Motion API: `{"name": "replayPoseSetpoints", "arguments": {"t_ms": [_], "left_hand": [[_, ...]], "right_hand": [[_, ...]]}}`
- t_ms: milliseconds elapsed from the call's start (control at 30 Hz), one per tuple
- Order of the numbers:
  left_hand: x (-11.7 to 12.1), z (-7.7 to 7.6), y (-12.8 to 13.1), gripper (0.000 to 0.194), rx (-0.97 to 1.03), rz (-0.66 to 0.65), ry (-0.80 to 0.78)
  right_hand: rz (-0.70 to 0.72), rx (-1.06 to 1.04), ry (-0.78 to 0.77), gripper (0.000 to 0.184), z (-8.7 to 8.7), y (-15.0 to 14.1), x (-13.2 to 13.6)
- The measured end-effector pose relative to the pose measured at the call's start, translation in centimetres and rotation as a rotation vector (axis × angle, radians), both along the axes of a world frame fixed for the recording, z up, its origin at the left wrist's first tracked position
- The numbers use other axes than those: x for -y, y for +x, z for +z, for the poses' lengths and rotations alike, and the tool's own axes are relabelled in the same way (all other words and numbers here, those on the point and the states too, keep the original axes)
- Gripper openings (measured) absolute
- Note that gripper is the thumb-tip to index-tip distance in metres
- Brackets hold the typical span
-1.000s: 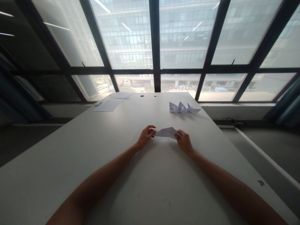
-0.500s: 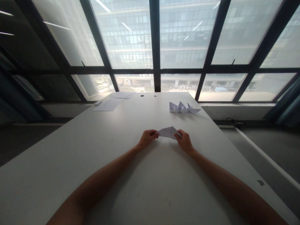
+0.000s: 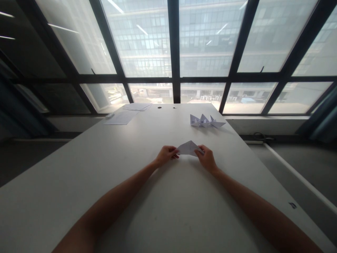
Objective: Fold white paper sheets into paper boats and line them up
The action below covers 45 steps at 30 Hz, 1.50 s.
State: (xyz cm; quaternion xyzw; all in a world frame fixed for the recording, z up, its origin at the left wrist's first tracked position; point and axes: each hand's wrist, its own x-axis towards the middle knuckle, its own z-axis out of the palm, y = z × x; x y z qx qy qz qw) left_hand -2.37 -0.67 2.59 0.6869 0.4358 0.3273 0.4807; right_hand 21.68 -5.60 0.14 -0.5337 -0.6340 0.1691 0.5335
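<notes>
A folded sheet of white paper (image 3: 188, 148) is stretched between my two hands, just above the table, its peak pointing away from me. My left hand (image 3: 167, 155) pinches its left corner between thumb and fingers. On the opposite corner, my right hand (image 3: 206, 157) is closed with the thumb on the near side. Beyond my right hand, folded paper boats (image 3: 202, 121) stand in a row on the white table (image 3: 147, 135).
Flat paper sheets (image 3: 121, 117) lie at the table's far left. A dark round hole (image 3: 159, 108) sits near the far edge. A small dark mark (image 3: 292, 205) is by the right edge. Large windows (image 3: 147, 38) rise behind the table.
The folded paper's peak has shifted slightly left and up, and its middle has spread a little. Both hands keep their grip in nearly the same place.
</notes>
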Motion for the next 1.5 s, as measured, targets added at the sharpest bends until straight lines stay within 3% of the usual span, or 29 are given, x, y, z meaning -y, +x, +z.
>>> {"name": "replayPoseSetpoints", "arguments": {"t_ms": [233, 367, 567, 833, 1033, 1233, 1333, 1500], "left_hand": [[-0.4, 0.0, -0.7, 0.047, 0.169, 0.046, -0.079], [-0.7, -0.2, -0.6, 0.047, 0.185, 0.058, -0.096], [-0.7, -0.4, -0.6, 0.044, 0.209, 0.090, -0.099], [-0.7, -0.3, -0.5, 0.044, 0.216, 0.116, -0.096], [-0.6, -0.2, -0.5, 0.046, 0.216, 0.117, -0.085], [-0.6, -0.3, -0.5, 0.046, 0.228, 0.139, -0.067], [-0.6, -0.3, -0.6, 0.047, 0.233, 0.137, -0.070], [-0.5, -0.3, -0.5, 0.048, 0.212, 0.132, -0.058]], "right_hand": [[-0.109, -0.473, -0.089, 0.058, -0.7, 1.2, -1.4], [-0.081, -0.655, -0.084, 0.052, -0.7, 1.5, -1.8], [-0.008, -0.657, 0.000, 0.034, -0.4, 1.1, -1.8], [-0.048, -0.515, 0.073, 0.029, -0.9, 1.5, -1.9], [-0.043, -0.689, -0.019, 0.031, -0.6, 1.1, -1.9], [0.059, -0.824, -0.062, 0.026, -0.1, 1.0, -1.6], [0.057, -0.944, -0.087, 0.033, 0.0, 1.0, -1.7], [0.007, -0.929, -0.128, 0.028, 0.0, 1.1, -1.6]]}}
